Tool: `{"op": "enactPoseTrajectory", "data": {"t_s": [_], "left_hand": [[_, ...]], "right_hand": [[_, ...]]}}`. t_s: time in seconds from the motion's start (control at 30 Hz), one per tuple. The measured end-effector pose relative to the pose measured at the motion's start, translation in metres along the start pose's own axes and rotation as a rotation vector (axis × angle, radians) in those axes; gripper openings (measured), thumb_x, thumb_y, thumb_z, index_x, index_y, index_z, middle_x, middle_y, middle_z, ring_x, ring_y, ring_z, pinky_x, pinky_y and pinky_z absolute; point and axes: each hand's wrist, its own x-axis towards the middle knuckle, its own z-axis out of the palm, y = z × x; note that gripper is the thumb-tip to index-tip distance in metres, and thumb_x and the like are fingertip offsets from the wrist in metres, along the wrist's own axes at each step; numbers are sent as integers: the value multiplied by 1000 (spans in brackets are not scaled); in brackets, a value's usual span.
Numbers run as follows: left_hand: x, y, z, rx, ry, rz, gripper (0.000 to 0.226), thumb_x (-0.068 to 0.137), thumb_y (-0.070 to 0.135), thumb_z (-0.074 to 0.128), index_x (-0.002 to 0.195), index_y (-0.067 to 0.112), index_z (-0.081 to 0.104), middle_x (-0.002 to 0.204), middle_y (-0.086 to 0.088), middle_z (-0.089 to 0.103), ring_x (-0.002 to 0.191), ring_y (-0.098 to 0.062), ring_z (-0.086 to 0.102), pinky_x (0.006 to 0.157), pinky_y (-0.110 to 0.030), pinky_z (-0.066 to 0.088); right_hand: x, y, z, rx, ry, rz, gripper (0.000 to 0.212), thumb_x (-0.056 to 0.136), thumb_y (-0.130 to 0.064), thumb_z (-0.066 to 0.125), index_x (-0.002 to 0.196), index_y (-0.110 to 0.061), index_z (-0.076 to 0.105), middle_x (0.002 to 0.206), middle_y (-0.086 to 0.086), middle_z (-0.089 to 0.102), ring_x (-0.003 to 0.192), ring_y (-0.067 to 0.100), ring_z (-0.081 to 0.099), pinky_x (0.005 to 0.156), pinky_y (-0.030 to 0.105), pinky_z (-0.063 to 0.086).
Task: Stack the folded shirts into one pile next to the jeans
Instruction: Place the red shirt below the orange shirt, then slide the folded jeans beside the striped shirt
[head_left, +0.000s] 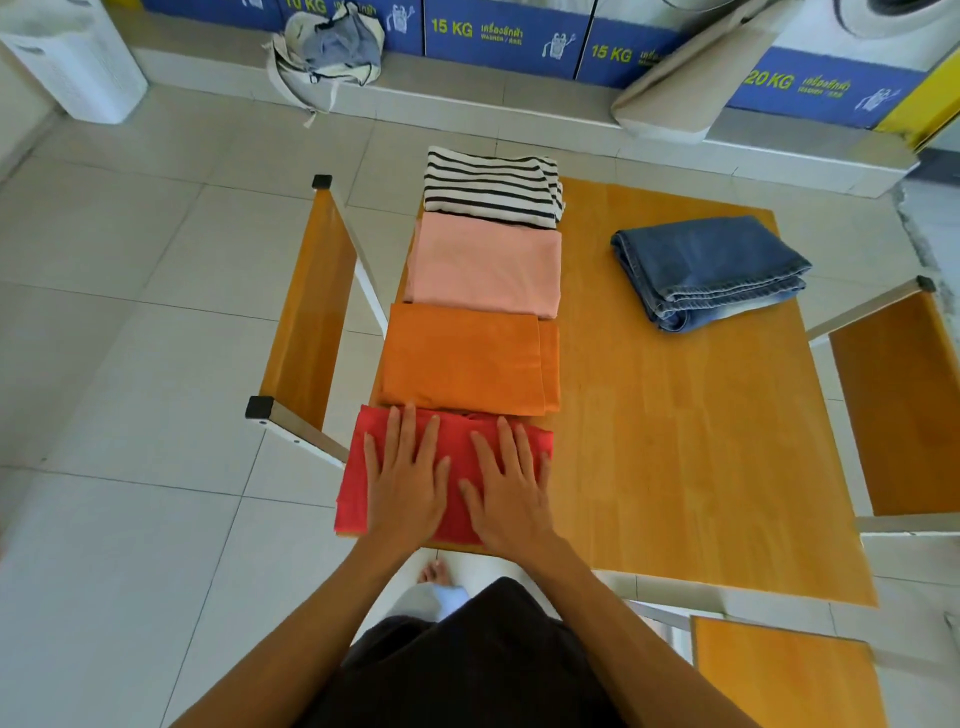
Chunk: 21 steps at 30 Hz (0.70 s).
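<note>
Several folded shirts lie in a row along the left side of the wooden table: a striped one farthest, then pink, orange, and a red shirt nearest me. My left hand and my right hand rest flat on the red shirt, fingers spread, palms down, side by side. Folded blue jeans sit apart at the table's far right, with bare wood between them and the shirts.
Wooden benches stand at the left, right and near right of the table. A cloth bag lies on the step by blue washer panels. A white basket stands far left.
</note>
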Motion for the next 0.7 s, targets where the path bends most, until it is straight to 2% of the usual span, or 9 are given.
{"op": "enactPoseTrajectory", "data": {"t_s": [0.1, 0.17, 0.37, 0.43, 0.5, 0.6, 0.7], "left_hand": [[-1, -6, 1, 39, -4, 7, 58, 98, 49, 32, 150, 23, 33, 159, -8, 28, 148, -30, 20, 119, -55, 9], [-2, -5, -4, 28, -15, -13, 59, 99, 51, 27, 152, 26, 28, 161, -6, 23, 149, -27, 15, 119, -53, 5], [1, 2, -9, 29, -39, -52, 62, 97, 52, 24, 153, 26, 25, 162, -7, 19, 150, -28, 9, 118, -54, -4], [7, 7, -10, 4, -55, -78, 64, 94, 50, 28, 153, 24, 24, 163, -8, 15, 151, -28, 4, 116, -55, -10], [14, 16, -14, -62, -57, -117, 64, 93, 44, 34, 153, 22, 25, 163, -8, 12, 151, -27, 0, 115, -55, -13], [26, 40, -24, -203, -11, -131, 58, 94, 32, 43, 149, 19, 31, 162, -7, 17, 151, -23, 0, 115, -52, -15], [38, 72, -30, -316, 12, -68, 55, 93, 26, 47, 146, 18, 36, 160, -7, 23, 151, -19, 2, 118, -48, -12]], "right_hand": [[3, 21, 6, -29, -87, -2, 65, 96, -63, 27, 155, -41, 11, 166, -1, 3, 152, 24, 4, 117, 61, 6], [6, 32, 3, -17, -106, 21, 66, 96, -66, 22, 154, -45, -1, 166, -4, -6, 152, 23, -5, 117, 60, -1], [7, 59, -9, -21, -134, 148, 66, 97, -63, 14, 156, -38, -4, 165, -5, -11, 152, 25, -9, 118, 59, -2], [8, 61, -13, 8, -138, 142, 63, 100, -59, 18, 156, -37, 1, 166, -5, -8, 152, 26, -7, 118, 59, -1], [11, 61, -18, 100, -88, 178, 57, 103, -51, 26, 155, -32, 16, 166, 1, 4, 152, 28, -1, 117, 58, 6], [20, 69, -31, 209, 113, 273, 42, 100, -36, 43, 137, -14, 49, 156, 16, 30, 146, 33, 19, 114, 54, 25], [34, 86, -47, 288, 190, 337, 37, 97, -32, 51, 127, -11, 58, 144, 15, 46, 137, 32, 33, 110, 48, 32]]}}
